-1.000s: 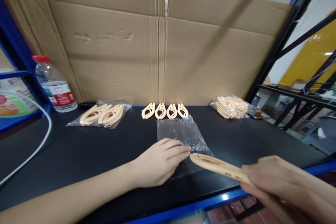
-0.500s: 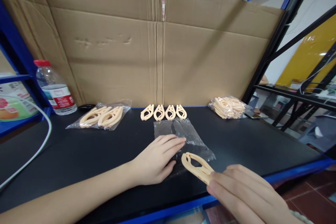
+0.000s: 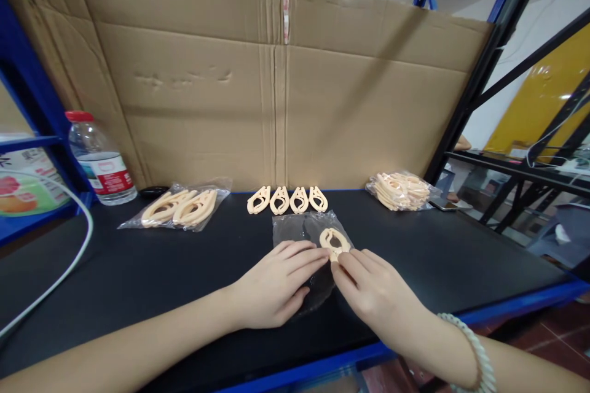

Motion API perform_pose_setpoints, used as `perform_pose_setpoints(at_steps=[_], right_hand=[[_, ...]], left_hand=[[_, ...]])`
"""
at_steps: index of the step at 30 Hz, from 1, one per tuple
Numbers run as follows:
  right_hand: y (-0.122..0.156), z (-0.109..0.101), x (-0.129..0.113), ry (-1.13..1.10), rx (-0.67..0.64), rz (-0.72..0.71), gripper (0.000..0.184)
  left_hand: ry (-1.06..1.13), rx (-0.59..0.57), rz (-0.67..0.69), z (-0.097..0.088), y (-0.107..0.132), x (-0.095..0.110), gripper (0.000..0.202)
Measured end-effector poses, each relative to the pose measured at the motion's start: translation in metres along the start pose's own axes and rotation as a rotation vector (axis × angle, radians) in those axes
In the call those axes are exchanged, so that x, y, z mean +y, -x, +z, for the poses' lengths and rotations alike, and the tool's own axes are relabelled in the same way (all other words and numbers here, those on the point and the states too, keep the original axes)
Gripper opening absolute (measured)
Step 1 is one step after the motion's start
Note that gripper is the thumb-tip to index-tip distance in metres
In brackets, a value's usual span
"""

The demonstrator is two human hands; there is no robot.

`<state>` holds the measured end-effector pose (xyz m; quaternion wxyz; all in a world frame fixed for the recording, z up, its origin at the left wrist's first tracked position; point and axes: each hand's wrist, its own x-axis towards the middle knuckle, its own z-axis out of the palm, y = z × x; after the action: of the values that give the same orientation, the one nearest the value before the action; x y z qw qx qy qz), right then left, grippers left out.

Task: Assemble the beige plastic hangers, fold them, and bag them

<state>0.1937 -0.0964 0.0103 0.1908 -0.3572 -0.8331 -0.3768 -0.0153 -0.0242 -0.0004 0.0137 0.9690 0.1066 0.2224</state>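
Note:
A beige folded plastic clothes hanger [image 3: 342, 242] points away from me with its looped end over the clear plastic bag [image 3: 288, 227]. My right hand [image 3: 375, 291] pinches the near end of this hanger. Beside it, my left hand [image 3: 281, 279] is curved over the near part of the bag, fingertips touching the hanger's near end and thumb lower down. The bag's near edge is partly hidden under my hands. Several matching hangers [image 3: 298, 200] stand in a row just behind the bag.
At the left lie bagged hangers [image 3: 196, 207], near a red-capped water bottle [image 3: 108, 175] and a white cable [image 3: 85, 236]. On the right are a heaped bag of hangers [image 3: 401, 189] and a phone [image 3: 443, 204]. Cardboard [image 3: 207, 104] walls off the back of the black table [image 3: 207, 252].
My right hand has moved left and away from me, bringing the hanger from the table's front edge onto the bag, against my left fingertips. My left hand has hardly moved.

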Motion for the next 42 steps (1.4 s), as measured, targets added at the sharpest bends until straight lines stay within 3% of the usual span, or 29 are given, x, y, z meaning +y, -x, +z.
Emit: perform_pose_setpoints(at_steps=[8,16,20,22,24,26,28,34,37,42], right_hand=[[-0.012,0.003,0.010,0.077,-0.064,-0.063,0.024],[-0.004,0.026,0.016,0.031,-0.181,-0.111,0.014],[-0.009,0.009,0.028,-0.328,-0.216,-0.053,0.013],[-0.015,0.000,0.040,-0.540,-0.163,0.022,0.018],[-0.025,0.002,0.058,-0.562,-0.084,0.110,0.022],[-0.035,0.019,0.079,-0.438,-0.102,0.158,0.021],[-0.046,0.046,0.100,-0.282,-0.265,0.131,0.022],[-0.068,0.131,0.140,-0.226,-0.483,0.020,0.048],[-0.076,0.150,0.144,-0.193,-0.552,-0.005,0.051],[-0.079,0.154,0.144,-0.141,-0.628,0.004,0.035]], left_hand=[[-0.042,-0.044,-0.007,0.000,0.000,0.000,0.054],[-0.048,-0.034,0.024,0.001,0.000,-0.001,0.053],[-0.051,-0.056,0.017,-0.001,-0.001,0.000,0.050],[-0.051,-0.044,0.024,-0.001,-0.001,0.000,0.049],[-0.053,-0.021,0.039,-0.001,-0.001,0.000,0.050],[-0.055,0.006,0.056,0.000,0.000,-0.001,0.049],[-0.056,0.020,0.067,0.001,0.000,-0.001,0.048],[-0.077,0.008,0.052,-0.001,0.000,0.000,0.046],[-0.080,0.002,0.039,-0.002,0.001,0.001,0.047],[-0.066,0.033,0.021,0.000,0.003,0.000,0.047]])
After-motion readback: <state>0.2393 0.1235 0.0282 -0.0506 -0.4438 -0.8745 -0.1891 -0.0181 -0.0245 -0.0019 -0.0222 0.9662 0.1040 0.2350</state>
